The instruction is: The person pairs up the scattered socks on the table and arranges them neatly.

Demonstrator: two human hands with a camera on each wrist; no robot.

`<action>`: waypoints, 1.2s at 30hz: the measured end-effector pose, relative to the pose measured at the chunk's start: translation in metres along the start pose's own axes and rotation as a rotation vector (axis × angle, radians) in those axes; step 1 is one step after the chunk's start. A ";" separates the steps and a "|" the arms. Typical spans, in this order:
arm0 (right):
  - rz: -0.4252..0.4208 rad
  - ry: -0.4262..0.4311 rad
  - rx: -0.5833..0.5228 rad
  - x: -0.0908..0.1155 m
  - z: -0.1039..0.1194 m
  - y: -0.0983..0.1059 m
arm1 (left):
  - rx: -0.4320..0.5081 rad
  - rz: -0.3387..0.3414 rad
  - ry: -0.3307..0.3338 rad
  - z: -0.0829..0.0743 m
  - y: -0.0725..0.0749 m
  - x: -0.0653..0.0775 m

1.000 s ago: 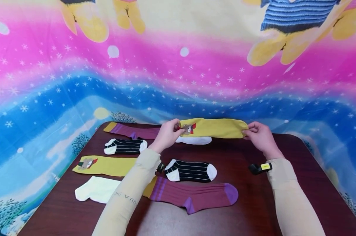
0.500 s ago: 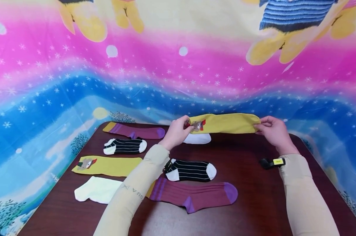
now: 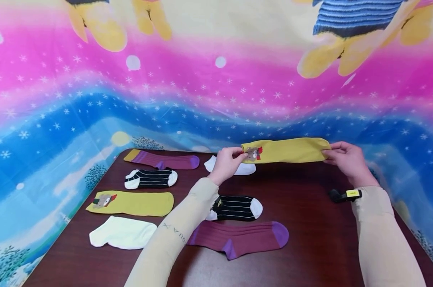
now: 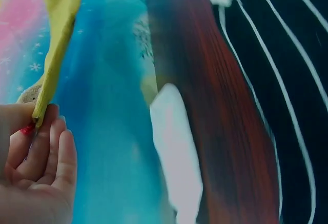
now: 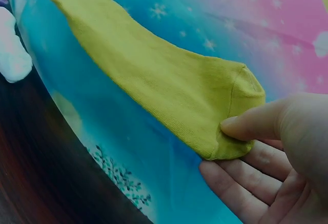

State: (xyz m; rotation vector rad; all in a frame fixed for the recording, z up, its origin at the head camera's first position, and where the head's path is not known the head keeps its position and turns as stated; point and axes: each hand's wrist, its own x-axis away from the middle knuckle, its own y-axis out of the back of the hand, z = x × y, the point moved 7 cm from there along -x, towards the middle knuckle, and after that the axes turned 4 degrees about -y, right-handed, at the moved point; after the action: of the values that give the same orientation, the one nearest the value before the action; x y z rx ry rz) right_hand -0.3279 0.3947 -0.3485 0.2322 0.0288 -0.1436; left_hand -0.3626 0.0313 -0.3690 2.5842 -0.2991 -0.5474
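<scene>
Stretched between both hands at the back of the table is a yellow sock (image 3: 291, 150) with a bear face near its cuff. My left hand (image 3: 226, 163) pinches the cuff end between thumb and fingers. At the toe end, my right hand (image 3: 349, 161) pinches the fabric, thumb on top, as the right wrist view shows. The sock hangs above the table, apart from it. Just below and left of it lies a white sock (image 3: 245, 169), partly hidden by the left hand. A black striped sock (image 3: 238, 208) lies under the left wrist, its cuff end covered.
On the left of the dark wooden table (image 3: 309, 239) lie a purple sock (image 3: 173, 161), another black striped sock (image 3: 153, 178), a second yellow sock (image 3: 141, 203) and a second white sock (image 3: 126, 233). Another purple sock (image 3: 248, 239) lies nearer the front. A printed cloth (image 3: 202, 87) hangs behind.
Both hands have moved to the right, carrying the yellow sock, which also rose slightly. More of the back purple sock and the white sock beside it now shows.
</scene>
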 end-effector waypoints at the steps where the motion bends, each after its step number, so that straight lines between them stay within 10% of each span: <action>1: -0.001 -0.009 -0.018 -0.001 -0.001 0.003 | 0.041 0.003 0.017 0.001 -0.002 0.000; 13: 0.032 -0.091 -0.155 -0.003 -0.004 0.030 | 0.453 0.028 0.198 -0.002 -0.032 -0.009; 36: -0.034 -0.247 -0.264 -0.016 -0.024 0.061 | 0.576 -0.078 0.317 0.000 -0.077 -0.027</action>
State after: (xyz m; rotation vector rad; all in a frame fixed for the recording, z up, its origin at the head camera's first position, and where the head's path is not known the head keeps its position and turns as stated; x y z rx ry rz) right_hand -0.3349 0.4609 -0.3572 -0.0509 -0.1932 -0.1996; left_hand -0.3787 0.1055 -0.3985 3.1914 -0.2775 -0.0649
